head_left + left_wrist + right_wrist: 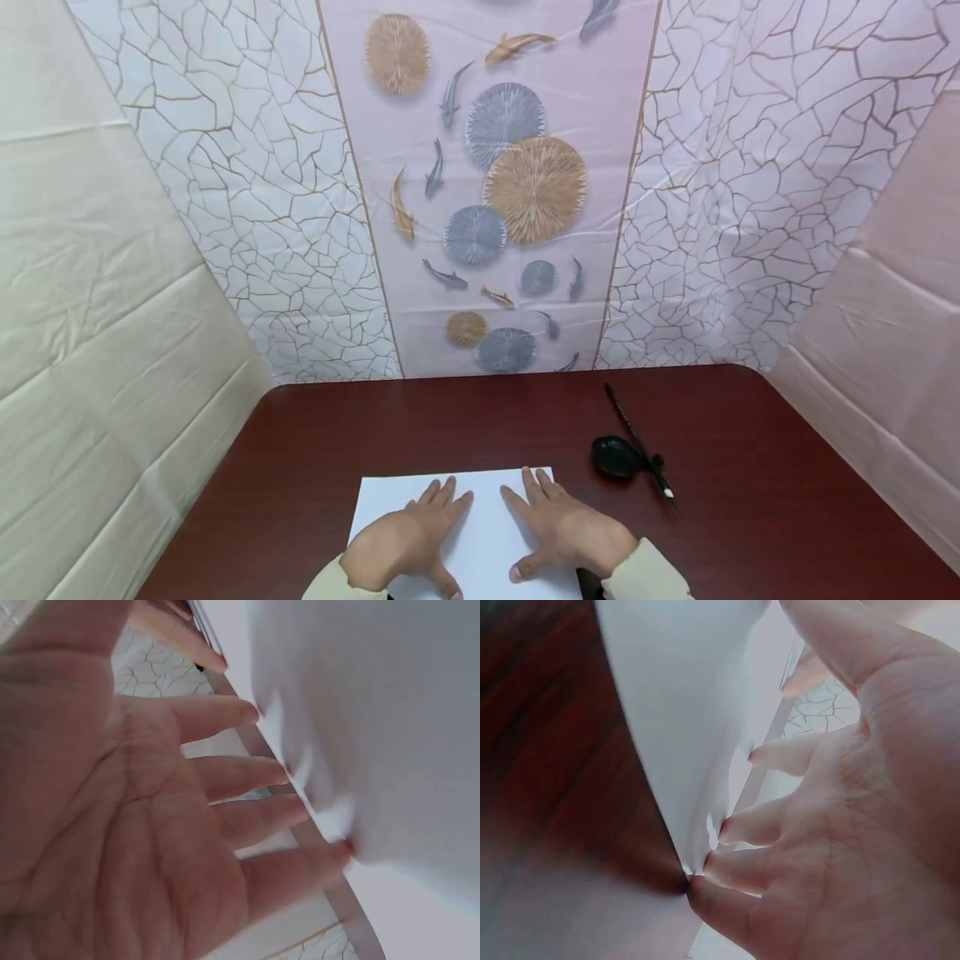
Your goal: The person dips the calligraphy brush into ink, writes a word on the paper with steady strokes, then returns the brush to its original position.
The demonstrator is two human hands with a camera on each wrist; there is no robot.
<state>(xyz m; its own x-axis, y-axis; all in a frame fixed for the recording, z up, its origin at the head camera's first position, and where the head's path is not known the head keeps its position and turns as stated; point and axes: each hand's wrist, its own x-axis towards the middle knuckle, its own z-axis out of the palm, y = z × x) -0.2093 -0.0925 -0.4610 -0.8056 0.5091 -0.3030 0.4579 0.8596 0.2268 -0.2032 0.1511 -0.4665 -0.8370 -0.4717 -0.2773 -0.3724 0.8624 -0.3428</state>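
A white sheet of paper [480, 517] lies at the near middle of the dark red table. On its left half rests my left hand [408, 533], fingers spread and straight. My right hand [562, 529] lies on the right half, fingers also spread, with some of them near the sheet's right edge. In the left wrist view the fingertips of the left hand [172, 802] touch the white paper [390, 750]. The right wrist view has the fingertips of the right hand [810, 832] on the paper [682, 697], the little finger at its edge.
To the right of the paper sits a small black dish [615, 457]. A dark writing brush [630, 429] with a white-and-dark tip leans across the dish's right side. The table [330, 425] ends at a patterned cloth backdrop [495, 275], with plain cloth walls on both sides.
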